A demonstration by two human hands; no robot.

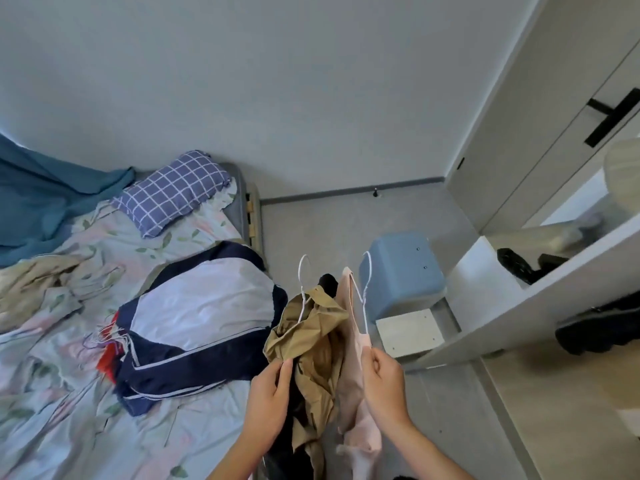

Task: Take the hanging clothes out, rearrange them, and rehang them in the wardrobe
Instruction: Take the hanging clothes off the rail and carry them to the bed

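Observation:
My left hand (272,396) grips a khaki garment (311,337) that hangs on a white wire hanger (302,289); a dark garment (328,284) shows behind it. My right hand (382,382) pinches a pale pink strappy garment (353,375) on a second white hanger (366,289). Both hang in front of me between the bed and the wardrobe (554,282), whose open shelves hold dark items (519,265). A navy and white jacket (201,327) lies on the bed beside loose hangers (104,337).
The bed (69,393) with floral sheets fills the left, with a checked pillow (173,192), a blue blanket (41,202) and a beige garment (38,282). A blue stool (401,271) and a white board (408,332) stand on the floor by the wardrobe.

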